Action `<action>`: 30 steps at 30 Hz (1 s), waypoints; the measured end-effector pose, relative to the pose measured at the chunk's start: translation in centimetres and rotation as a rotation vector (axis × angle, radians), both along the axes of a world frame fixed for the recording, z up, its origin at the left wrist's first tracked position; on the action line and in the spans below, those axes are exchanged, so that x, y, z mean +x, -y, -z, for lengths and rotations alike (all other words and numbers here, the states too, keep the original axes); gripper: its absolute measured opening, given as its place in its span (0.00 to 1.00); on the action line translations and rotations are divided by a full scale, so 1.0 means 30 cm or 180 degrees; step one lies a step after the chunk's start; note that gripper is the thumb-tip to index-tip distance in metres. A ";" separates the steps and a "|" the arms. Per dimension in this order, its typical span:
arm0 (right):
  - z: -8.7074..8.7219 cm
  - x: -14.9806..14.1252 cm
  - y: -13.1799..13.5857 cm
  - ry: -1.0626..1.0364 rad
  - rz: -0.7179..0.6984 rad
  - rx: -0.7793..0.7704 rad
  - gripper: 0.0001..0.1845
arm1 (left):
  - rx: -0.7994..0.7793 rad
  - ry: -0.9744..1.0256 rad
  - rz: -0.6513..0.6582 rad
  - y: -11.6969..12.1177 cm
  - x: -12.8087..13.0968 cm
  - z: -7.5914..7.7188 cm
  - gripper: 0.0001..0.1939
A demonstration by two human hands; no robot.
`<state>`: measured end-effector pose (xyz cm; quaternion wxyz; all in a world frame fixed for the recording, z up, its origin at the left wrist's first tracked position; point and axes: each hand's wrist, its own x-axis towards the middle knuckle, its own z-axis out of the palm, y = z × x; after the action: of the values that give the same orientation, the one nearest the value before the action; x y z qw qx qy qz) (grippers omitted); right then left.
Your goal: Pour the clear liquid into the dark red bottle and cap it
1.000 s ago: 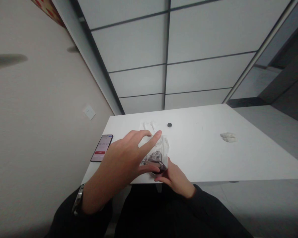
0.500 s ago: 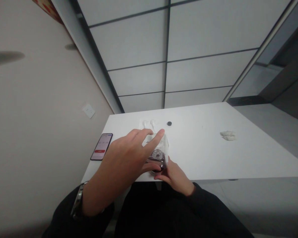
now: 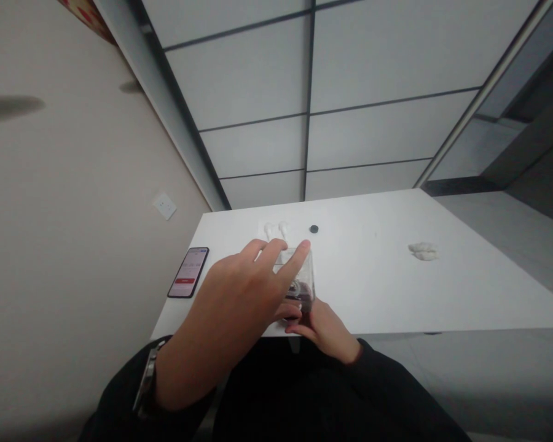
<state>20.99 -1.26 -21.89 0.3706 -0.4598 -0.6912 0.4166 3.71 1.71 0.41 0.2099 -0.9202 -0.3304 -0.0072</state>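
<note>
At the left of the frame, a socket (image 3: 164, 206) sits on the wall (image 3: 74, 245). A phone (image 3: 188, 273) lies flat on the left end of the white table (image 3: 373, 288), its screen lit with a red bar low down. At lower left, a watch (image 3: 146, 379) circles the wrist of the left hand (image 3: 246, 288). This hand reaches over the box from the left, fingers spread: one stretches across the top, another bends at the far edge, and the thumb presses near the close side, so it seems to clasp the box between them.

Just beyond those fingers, two small white pieces (image 3: 283, 229) lie side by side, untouched. The box (image 3: 308, 273), clear with a dark lower part, is at lower centre, by the table's near edge; whether it rests on the surface or is lifted, I cannot tell. Above it in the frame, a black disc (image 3: 314, 229) lies alone. The right hand (image 3: 327, 328) cups the box's lower right corner, fingers curled against it, some tips hidden.

Toward the right, a crumpled pale scrap (image 3: 423, 252) lies well apart from both hands.

The handling looks partway through, I judge: the box is secured by both hands but not released, and the loose pieces lie outside it. Whether it is open or closed is unclear.
</note>
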 end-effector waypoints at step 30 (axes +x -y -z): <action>0.024 -0.005 -0.006 -0.0063 0.0166 0.0297 0.49 | -0.2557 0.3752 -0.0293 -0.132 -0.256 0.386 0.48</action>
<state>20.83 -1.08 -22.60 0.4091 -0.4558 -0.6939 0.3786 -3.98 5.68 -11.18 -0.3587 -0.7544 -0.4044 -0.3723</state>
